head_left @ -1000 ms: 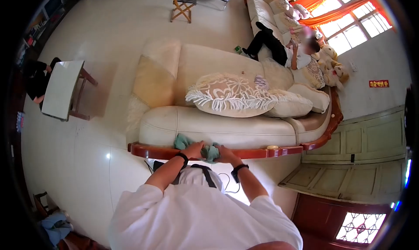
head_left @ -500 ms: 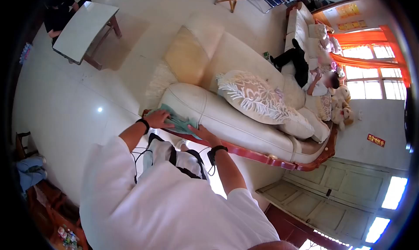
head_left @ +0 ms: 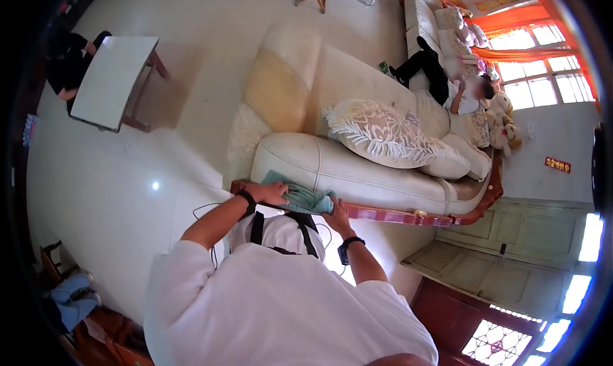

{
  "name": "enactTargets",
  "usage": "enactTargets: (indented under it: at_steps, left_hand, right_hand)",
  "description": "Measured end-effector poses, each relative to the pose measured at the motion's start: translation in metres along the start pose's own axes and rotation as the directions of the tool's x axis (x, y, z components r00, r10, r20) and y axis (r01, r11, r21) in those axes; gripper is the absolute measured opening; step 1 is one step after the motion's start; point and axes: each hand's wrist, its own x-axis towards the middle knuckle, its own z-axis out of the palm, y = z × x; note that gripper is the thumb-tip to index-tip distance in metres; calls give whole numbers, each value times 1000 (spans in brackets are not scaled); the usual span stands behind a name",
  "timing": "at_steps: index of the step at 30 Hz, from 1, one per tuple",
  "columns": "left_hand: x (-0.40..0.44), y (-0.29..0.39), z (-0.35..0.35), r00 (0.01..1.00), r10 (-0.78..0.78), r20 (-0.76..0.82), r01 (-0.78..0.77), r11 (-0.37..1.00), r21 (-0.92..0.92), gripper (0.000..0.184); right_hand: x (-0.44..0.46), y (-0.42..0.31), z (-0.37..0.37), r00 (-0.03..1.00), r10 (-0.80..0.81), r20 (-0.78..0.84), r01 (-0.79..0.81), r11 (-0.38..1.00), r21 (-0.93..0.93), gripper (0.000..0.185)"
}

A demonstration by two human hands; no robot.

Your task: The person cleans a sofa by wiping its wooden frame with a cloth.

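A green cloth lies bunched along the front of the cream sofa armrest, just above its red wooden trim. My left hand presses on the cloth's left end, its fingers bent over the fabric. At the right end, my right hand grips a bunched corner, thumb uppermost. Both wrists wear dark bands. Parts of the fingers are hidden by the cloth folds.
A fringed cushion rests on the sofa behind the armrest. One person reclines farther along the sofa; another sits by a white-topped table. Green doors stand at the right.
The view has shifted, so the sofa sits farther right and lower. Both hands remain on the cloth; its right end is now bunched up in my right hand.
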Motion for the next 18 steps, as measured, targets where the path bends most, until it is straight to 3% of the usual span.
enactTargets:
  at_steps: [1,2,4,6,8,9,10,11,13,15,16,18]
  left_hand:
    - [7,-21,2,995,101,-17,-102,985,-142,54]
    - [8,-43,14,994,111,-2,-110,985,-132,54]
    - [10,-82,28,952,63,-300,-95,991,-94,49]
    - [-10,-75,-4,994,-80,-69,80,997,0,45]
    - [13,-150,21,997,77,-13,-68,935,348,41]
    - [24,-185,37,985,-80,-150,91,994,66,39]
    - [34,-202,49,935,-270,-228,215,947,-240,38]
    - [28,-183,42,940,-268,-212,212,944,-252,38]
    - [2,-126,-8,890,-447,-84,417,876,-242,40]
    - [16,-158,12,881,-459,-115,407,858,-314,41]
    - [25,-178,25,862,-475,-176,387,842,-376,42]
    - [41,-214,54,844,-494,-210,398,838,-373,42]
  right_hand:
    - [4,-3,-9,998,-16,66,21,997,-77,83]
    - [7,-14,-16,998,0,56,4,998,-71,83]
    - [32,-43,-28,970,-39,241,39,999,4,79]
    - [61,-49,3,946,-207,250,208,978,23,75]
    - [82,-82,13,886,-316,338,255,943,214,65]
    - [91,-104,16,874,-275,400,224,960,169,65]
    - [101,-122,21,856,-230,462,195,973,123,65]
    - [108,-130,34,866,-228,445,195,974,119,64]
    - [119,-135,49,871,-216,442,186,976,112,64]
    - [114,-143,52,917,-224,329,229,973,26,57]
    - [117,-144,53,910,-220,352,227,974,22,57]
    - [119,-144,53,925,-307,225,297,952,79,53]
